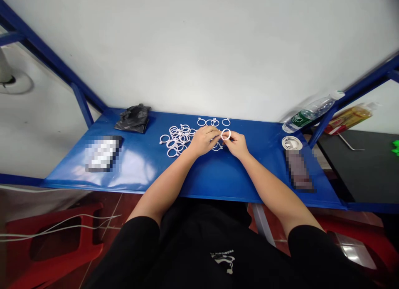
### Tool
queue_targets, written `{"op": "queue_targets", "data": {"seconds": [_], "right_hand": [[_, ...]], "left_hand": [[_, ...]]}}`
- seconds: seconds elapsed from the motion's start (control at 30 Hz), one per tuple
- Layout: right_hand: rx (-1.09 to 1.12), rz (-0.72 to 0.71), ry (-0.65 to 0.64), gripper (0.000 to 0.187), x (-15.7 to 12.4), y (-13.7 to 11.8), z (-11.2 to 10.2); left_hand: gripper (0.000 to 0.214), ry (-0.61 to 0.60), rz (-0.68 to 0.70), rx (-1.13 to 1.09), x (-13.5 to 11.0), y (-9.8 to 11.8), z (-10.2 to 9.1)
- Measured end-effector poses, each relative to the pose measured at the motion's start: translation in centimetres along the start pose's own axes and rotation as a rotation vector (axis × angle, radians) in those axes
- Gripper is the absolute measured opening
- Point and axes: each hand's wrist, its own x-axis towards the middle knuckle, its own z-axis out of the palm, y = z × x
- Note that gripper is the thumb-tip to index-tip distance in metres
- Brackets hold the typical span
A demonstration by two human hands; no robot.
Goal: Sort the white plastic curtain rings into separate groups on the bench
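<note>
Both my hands meet over the middle of the blue table [149, 164]. My left hand [204, 140] and my right hand [237, 144] pinch one white plastic ring [226, 134] between their fingertips. A loose pile of several white rings [177, 139] lies just left of my left hand. A short row of white rings [213, 122] lies behind my hands, near the wall. Another ring [217, 147] lies partly hidden under my hands.
A crumpled black bag [133, 118] lies at the back left. A blurred dark flat object [102, 154] lies at the left, another blurred object [298, 169] at the right beside a white coil [291, 143]. A plastic bottle [310, 112] lies at the back right. A red stool [52, 243] stands below.
</note>
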Motion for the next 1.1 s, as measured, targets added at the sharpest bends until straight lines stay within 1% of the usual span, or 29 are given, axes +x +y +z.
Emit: {"op": "queue_targets", "data": {"seconds": [0.07,0.1,0.17,0.23,0.33,0.43,0.53,0.7,0.93,1.03,1.1], "right_hand": [[-0.075,-0.032,-0.012,0.025,0.1,0.1,-0.1],[-0.121,-0.048,-0.043,0.021,0.2,0.2,-0.2],[-0.221,-0.076,-0.149,0.014,0.3,0.5,-0.3],[-0.303,-0.101,-0.263,0.012,0.4,0.6,-0.5],[-0.364,-0.113,-0.385,0.025,0.5,0.6,-0.8],[-0.383,-0.090,-0.478,0.039,0.6,0.6,-1.1],[-0.403,-0.069,-0.485,0.043,0.7,0.8,-1.3],[-0.412,-0.066,-0.445,0.036,0.7,1.2,-1.1],[-0.411,-0.085,-0.442,0.032,0.6,1.4,-1.2],[-0.420,-0.083,-0.451,0.037,0.6,1.5,-1.1],[-0.428,-0.085,-0.453,0.041,0.6,1.7,-1.1]], "left_hand": [[0.022,-0.015,-0.034,0.032,0.1,0.0,-0.3],[0.022,-0.014,-0.063,0.056,0.1,-0.1,-0.7],[0.021,-0.001,-0.143,0.108,0.1,-0.7,-1.6],[0.019,0.019,-0.248,0.154,0.0,-1.6,-2.8],[0.011,0.031,-0.416,0.235,-0.5,-3.4,-4.4],[0.012,-0.006,-0.508,0.274,-1.2,-4.7,-5.1],[0.016,-0.062,-0.535,0.266,-1.6,-5.0,-5.3],[0.024,-0.183,-0.521,0.233,-1.5,-4.6,-5.4],[0.026,-0.245,-0.512,0.235,-1.3,-4.5,-5.5],[0.025,-0.281,-0.515,0.244,-1.2,-4.6,-5.4],[0.025,-0.277,-0.516,0.267,-1.1,-4.7,-5.4]]}}
